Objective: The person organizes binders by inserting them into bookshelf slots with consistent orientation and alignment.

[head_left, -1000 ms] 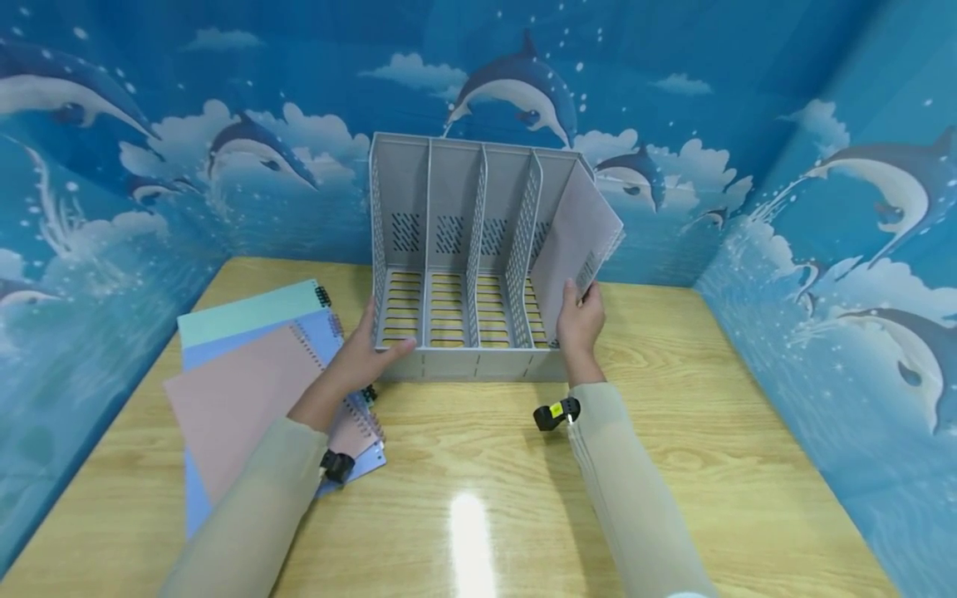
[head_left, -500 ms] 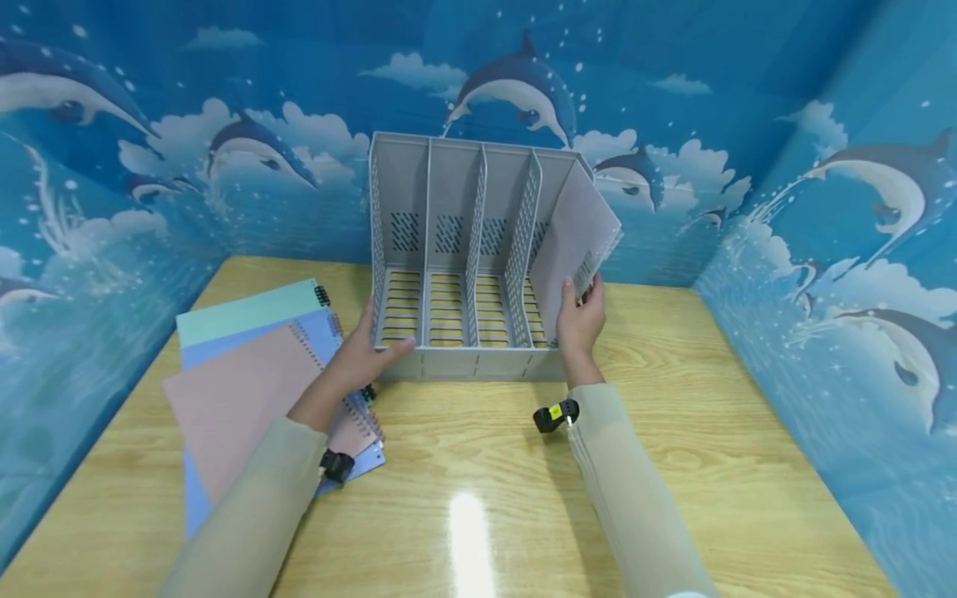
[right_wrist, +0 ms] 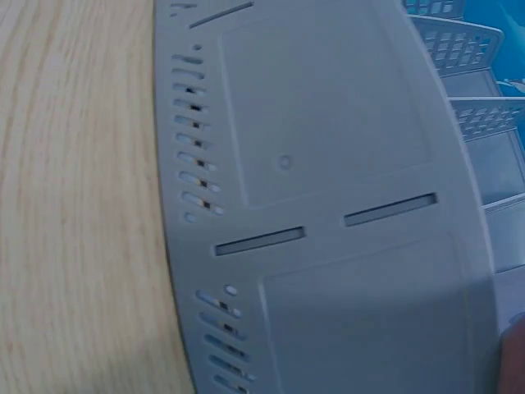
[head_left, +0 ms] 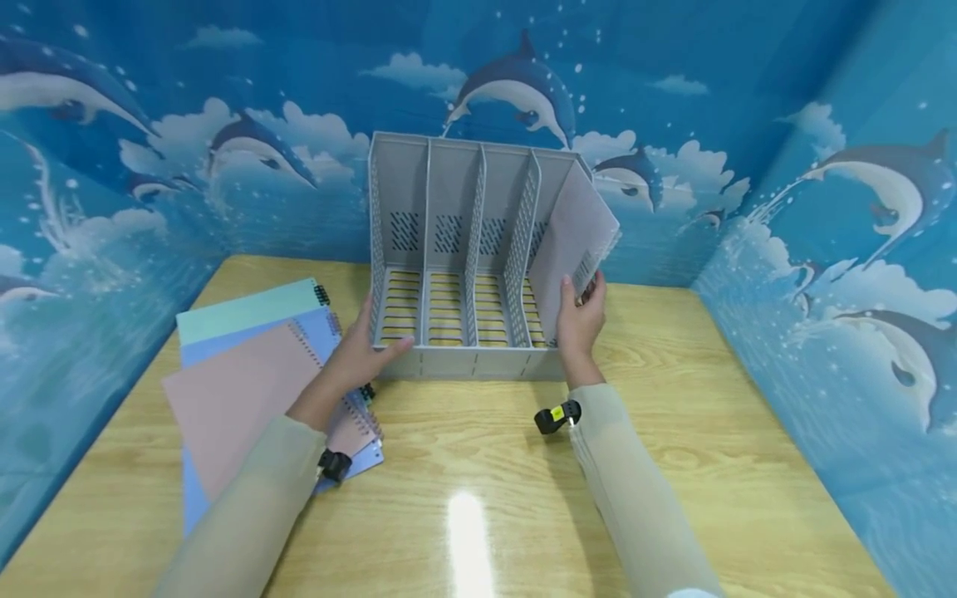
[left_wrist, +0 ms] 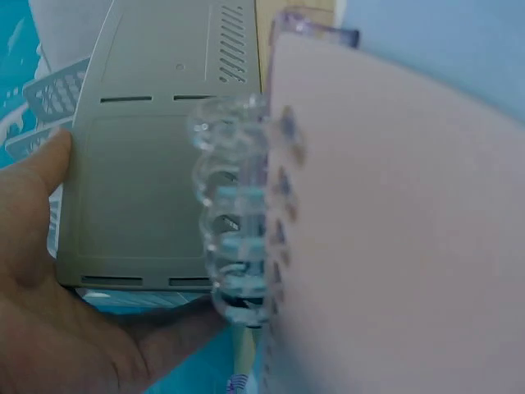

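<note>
A grey file rack [head_left: 478, 365] with upright dividers stands on the table, its slotted compartments facing me. My left hand [head_left: 355, 357] grips its front left corner, thumb over the front lip; the left wrist view shows the thumb [left_wrist: 53, 160] on the rack's edge. In the rightmost compartment leans a pale pink notebook [head_left: 571, 241] with a barcode. My right hand [head_left: 581, 328] holds the rack's front right corner, its thumb along the notebook's cover. Its other fingers pass behind, partly hidden. The right wrist view is filled mostly by the rack's front panel [right_wrist: 344, 107].
On the left lie overlapping spiral notebooks: a pink one [head_left: 247, 390], a blue one [head_left: 314, 328] and a green one [head_left: 254, 311]. My left forearm crosses over them. Dolphin-printed walls [head_left: 299, 66] enclose the wooden table [head_left: 673, 415] at the back and sides.
</note>
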Available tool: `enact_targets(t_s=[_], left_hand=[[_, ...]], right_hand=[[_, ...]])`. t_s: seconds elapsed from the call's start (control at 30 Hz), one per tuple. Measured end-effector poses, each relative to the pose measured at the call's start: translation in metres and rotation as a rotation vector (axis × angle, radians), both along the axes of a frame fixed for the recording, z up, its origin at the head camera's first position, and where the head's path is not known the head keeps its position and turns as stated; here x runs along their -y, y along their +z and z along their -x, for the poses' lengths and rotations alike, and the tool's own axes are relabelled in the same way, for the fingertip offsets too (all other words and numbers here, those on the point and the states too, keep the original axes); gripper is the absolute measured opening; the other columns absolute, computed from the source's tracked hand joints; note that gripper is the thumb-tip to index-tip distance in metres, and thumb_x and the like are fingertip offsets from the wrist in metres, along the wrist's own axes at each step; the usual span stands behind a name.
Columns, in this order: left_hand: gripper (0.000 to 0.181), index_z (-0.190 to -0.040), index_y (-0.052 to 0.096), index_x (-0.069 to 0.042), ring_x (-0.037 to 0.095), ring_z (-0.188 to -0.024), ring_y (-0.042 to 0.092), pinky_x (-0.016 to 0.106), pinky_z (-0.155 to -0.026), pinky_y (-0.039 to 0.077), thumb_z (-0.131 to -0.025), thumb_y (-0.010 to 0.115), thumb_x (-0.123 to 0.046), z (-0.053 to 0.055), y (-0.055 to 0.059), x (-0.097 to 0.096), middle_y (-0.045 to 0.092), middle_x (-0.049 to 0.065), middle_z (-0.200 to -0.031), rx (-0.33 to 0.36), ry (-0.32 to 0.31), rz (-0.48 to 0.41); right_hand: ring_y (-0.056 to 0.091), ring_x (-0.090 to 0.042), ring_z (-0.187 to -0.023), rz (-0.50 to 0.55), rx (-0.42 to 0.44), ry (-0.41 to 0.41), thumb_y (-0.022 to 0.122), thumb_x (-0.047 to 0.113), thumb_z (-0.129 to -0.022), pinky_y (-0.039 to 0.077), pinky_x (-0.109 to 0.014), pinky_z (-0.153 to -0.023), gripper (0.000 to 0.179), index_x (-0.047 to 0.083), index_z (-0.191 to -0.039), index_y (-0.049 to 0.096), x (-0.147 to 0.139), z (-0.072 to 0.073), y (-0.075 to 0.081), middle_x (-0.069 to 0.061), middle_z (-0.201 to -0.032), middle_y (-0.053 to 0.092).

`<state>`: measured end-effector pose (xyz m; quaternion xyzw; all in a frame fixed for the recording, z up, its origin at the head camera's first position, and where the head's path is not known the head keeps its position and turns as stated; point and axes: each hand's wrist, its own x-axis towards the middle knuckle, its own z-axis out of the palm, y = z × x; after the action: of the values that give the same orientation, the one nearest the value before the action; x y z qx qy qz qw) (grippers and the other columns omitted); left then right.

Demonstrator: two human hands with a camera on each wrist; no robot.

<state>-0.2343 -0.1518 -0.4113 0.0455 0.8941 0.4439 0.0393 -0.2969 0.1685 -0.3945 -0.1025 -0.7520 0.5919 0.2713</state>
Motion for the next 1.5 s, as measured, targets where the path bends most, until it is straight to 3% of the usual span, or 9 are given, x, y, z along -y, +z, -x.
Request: enact_targets(t_s=[0.23,0.5,0.77,0.87,0.97,1.07,1.17,1.3,1.5], left_hand=[[0.105,-0.154,-0.018,-0.023,0.054,-0.14,0.012,0.073,-0.106,0.019,-0.09,0.058,-0.058,-0.001,-0.002,-0.002,0.002,0.025,-0.159,0.009,0.01,0.076],[0.101,-0.155,-0.014,-0.02,0.05,-0.142,0.012,0.07,-0.108,0.017,-0.093,0.059,-0.051,0.0,0.0,-0.001,0.004,0.022,-0.161,-0.039,0.001,0.014],[0.085,-0.153,-0.019,-0.033,0.05,-0.143,-0.004,0.077,-0.104,0.009,-0.094,0.03,-0.07,-0.01,0.004,0.008,-0.008,0.018,-0.161,0.019,0.043,0.022],[0.078,-0.153,-0.018,-0.034,0.048,-0.143,-0.007,0.077,-0.104,0.007,-0.095,0.022,-0.069,-0.014,0.006,0.01,-0.009,0.017,-0.161,-0.004,0.062,0.044],[0.073,-0.155,-0.014,-0.031,0.049,-0.143,-0.001,0.076,-0.105,0.009,-0.099,0.023,-0.062,-0.017,0.007,0.013,-0.005,0.019,-0.161,-0.057,0.083,0.04],[0.07,-0.157,-0.004,-0.023,0.05,-0.141,0.017,0.072,-0.106,0.021,-0.102,0.028,-0.054,-0.02,0.007,0.016,0.009,0.025,-0.158,-0.131,0.126,-0.006],[0.063,-0.156,0.013,-0.016,0.045,-0.134,0.033,0.065,-0.105,0.032,-0.104,0.035,-0.044,-0.021,0.006,0.018,0.026,0.025,-0.151,-0.225,0.182,-0.063],[0.047,-0.144,0.036,-0.003,0.038,-0.123,0.047,0.054,-0.102,0.041,-0.104,0.043,-0.028,-0.021,0.009,0.022,0.041,0.023,-0.139,-0.346,0.234,-0.149],[0.028,-0.121,0.051,0.003,0.017,-0.102,0.057,0.026,-0.088,0.048,-0.101,0.05,-0.017,-0.022,0.019,0.032,0.057,0.016,-0.117,-0.387,0.3,-0.214]], right_hand=[[0.04,-0.023,-0.137,0.046,0.025,0.037,0.058,0.036,-0.098,0.036,-0.033,-0.112,0.071,0.015,-0.154,0.021,-0.009,-0.003,0.002,-0.01,-0.151,0.038],[0.035,-0.022,-0.139,0.126,-0.021,0.059,0.063,0.035,-0.095,0.033,-0.03,-0.113,0.075,0.017,-0.154,0.02,-0.01,-0.011,0.014,-0.01,-0.153,0.031],[0.04,-0.018,-0.122,0.103,-0.103,0.03,0.065,0.029,-0.094,0.036,-0.034,-0.105,0.071,0.017,-0.15,0.022,-0.013,-0.023,0.015,-0.007,-0.134,0.037],[0.042,-0.018,-0.116,0.12,-0.143,0.026,0.065,0.025,-0.094,0.037,-0.032,-0.1,0.072,0.017,-0.15,0.021,-0.015,-0.027,0.017,-0.002,-0.125,0.037],[0.043,-0.027,-0.112,0.138,-0.184,0.038,0.064,0.018,-0.094,0.038,-0.031,-0.093,0.071,0.013,-0.149,0.02,-0.013,-0.034,0.022,-0.004,-0.118,0.038],[0.043,-0.037,-0.109,0.141,-0.228,0.054,0.062,0.009,-0.095,0.038,-0.03,-0.087,0.067,0.007,-0.148,0.021,-0.004,-0.046,0.032,-0.014,-0.117,0.04],[0.047,-0.032,-0.101,0.144,-0.278,0.07,0.061,0.005,-0.094,0.04,-0.028,-0.082,0.062,0.003,-0.145,0.024,0.003,-0.057,0.038,-0.029,-0.119,0.039],[0.048,-0.016,-0.092,0.165,-0.322,0.084,0.06,0.003,-0.094,0.04,-0.027,-0.077,0.058,0.002,-0.142,0.027,0.007,-0.061,0.036,-0.036,-0.121,0.038],[0.049,-0.019,-0.093,0.173,-0.396,0.103,0.058,-0.003,-0.093,0.04,-0.026,-0.078,0.052,-0.006,-0.137,0.031,0.02,-0.068,0.039,-0.031,-0.115,0.042]])
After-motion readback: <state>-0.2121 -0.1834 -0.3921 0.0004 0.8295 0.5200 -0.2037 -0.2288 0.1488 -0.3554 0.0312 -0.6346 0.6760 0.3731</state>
